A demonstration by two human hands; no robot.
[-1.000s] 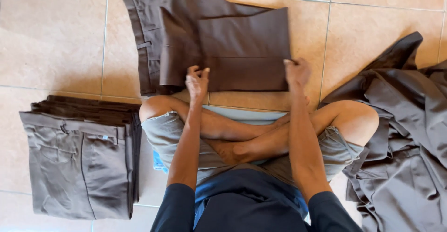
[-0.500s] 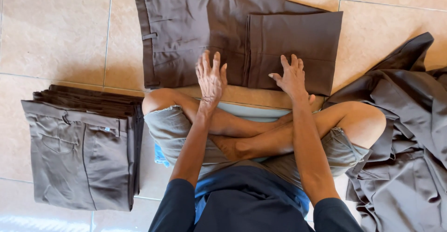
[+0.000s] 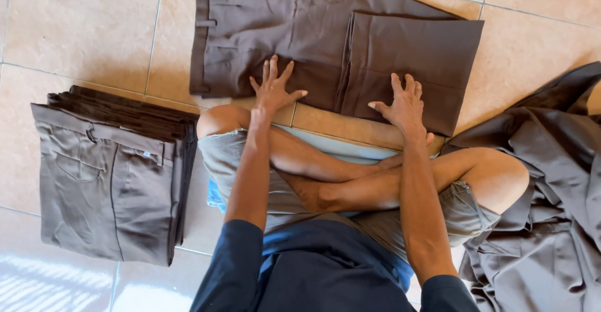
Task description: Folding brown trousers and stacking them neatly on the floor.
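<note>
Both hands have slid farther out over the cloth since half a second ago, and the trousers now fill more of the far part of the view, with the folded flap lying flatter than it did. The left hand (image 3: pixel 273 89) lies palm down with fingers spread on the left half of the dark brown trousers (image 3: pixel 275 30), close to their near edge. The right hand (image 3: pixel 404 102) is likewise flat and splayed, pressing the near edge of the folded-over leg section (image 3: pixel 416 61) on the right. Neither hand grips anything; both are open and rest on the fabric.

By the look of it, the step in hand is smoothing and flattening the fold just made. The next move would likely call for taking up one end of the trousers and bringing it across the other, keeping the edges in line so the bundle matches the finished ones.

The trousers lie on the tiled floor (image 3: pixel 81 30), just beyond the person's crossed legs (image 3: pixel 350 174), waistband to the left. At near left sits a stack of folded grey-brown trousers (image 3: pixel 106 187), well apart from the hands. On the right a loose heap of unfolded garments (image 3: pixel 544 187) spreads beside the knee.
</note>
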